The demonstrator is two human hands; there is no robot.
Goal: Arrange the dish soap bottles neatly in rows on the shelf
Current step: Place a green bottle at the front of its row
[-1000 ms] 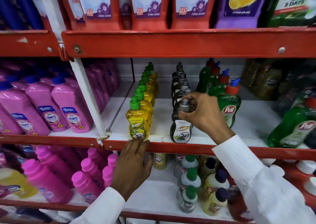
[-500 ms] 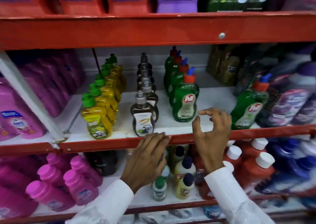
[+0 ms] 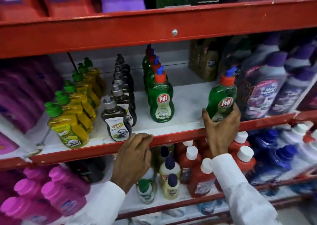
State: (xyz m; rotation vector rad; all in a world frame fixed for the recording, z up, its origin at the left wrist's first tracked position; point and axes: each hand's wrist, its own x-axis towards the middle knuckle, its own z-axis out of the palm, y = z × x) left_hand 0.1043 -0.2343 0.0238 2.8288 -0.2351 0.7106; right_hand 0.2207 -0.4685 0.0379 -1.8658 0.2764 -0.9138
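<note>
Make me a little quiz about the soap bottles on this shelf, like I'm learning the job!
1. True or false: the right hand grips a lone green Pril bottle apart from the green row.
2. Which row stands between the yellow row and the green row? A) pink B) dark bottles C) blue
3. Fill in: the left hand rests its fingers on the red shelf ____.

Key: 1 true; 2 B; 3 edge.
</note>
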